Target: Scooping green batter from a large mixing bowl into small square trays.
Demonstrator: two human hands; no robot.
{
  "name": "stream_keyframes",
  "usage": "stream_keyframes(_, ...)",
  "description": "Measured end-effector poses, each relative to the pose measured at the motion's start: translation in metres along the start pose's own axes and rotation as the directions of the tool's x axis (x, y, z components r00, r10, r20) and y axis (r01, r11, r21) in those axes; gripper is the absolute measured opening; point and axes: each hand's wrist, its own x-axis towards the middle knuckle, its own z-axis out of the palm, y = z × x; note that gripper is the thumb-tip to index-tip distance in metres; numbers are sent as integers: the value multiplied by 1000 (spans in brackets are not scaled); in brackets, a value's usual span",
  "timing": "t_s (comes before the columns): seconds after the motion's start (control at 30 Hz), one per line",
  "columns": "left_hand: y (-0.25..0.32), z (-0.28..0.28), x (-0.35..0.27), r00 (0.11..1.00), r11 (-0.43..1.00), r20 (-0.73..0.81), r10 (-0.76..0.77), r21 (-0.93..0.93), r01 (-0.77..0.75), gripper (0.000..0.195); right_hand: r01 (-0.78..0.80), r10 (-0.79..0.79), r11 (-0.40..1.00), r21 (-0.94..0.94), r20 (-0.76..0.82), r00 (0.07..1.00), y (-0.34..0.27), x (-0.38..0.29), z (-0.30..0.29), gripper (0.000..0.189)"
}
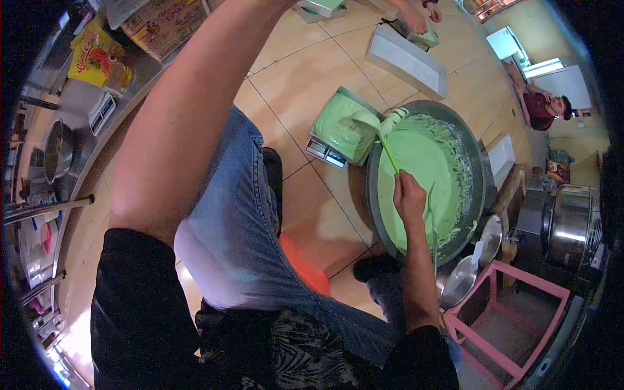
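Note:
My right hand [410, 197] is closed around the green handle of a spatula [390, 155]. The batter-coated blade is over the near right part of a square pan [361, 157] filled with pale green batter, on a digital kitchen scale [327, 154]. Beside the pan, a large dark tub [480, 195] holds more green batter [414, 180], with a metal utensil [434, 234] leaning in it. Batter also clings to something pale at the tub's edge, too covered to tell. My left arm reaches up past the top edge, so my left hand is out of view.
An empty white rectangular box [407, 61] lies on the tiled floor. Another person's hands [414, 19] are at a green-smeared item at the top. Metal lids [460, 280] and a pink frame stool [507, 317] stand right of the tub. A steel table [92, 146] runs along the left.

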Motion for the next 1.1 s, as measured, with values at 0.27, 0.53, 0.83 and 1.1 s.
stream_keyframes(0.27, -1, -3, -1, 1000, 1000, 18, 6, 1, -6, 20, 25, -25, 1000, -11, -2, 1000, 1, -1, 5, 14)
stream_keyframes(0.53, 1, -2, -3, 1000, 1000, 21, 15, -10, -14, 20, -1, 9, 995, 101, -77, 997, -1, 0, 2, 13)
stream_keyframes(0.83, 12, -9, -4, 991, 995, 88, -96, 5, 96, 24, -325, 333, 783, 530, 85, 939, 4, 9, -17, 13)
stream_keyframes(1.1, -2, -2, -5, 997, 997, -42, -64, 49, 66, 34, -501, 516, 435, 748, 249, 819, 5, 29, -71, 20)
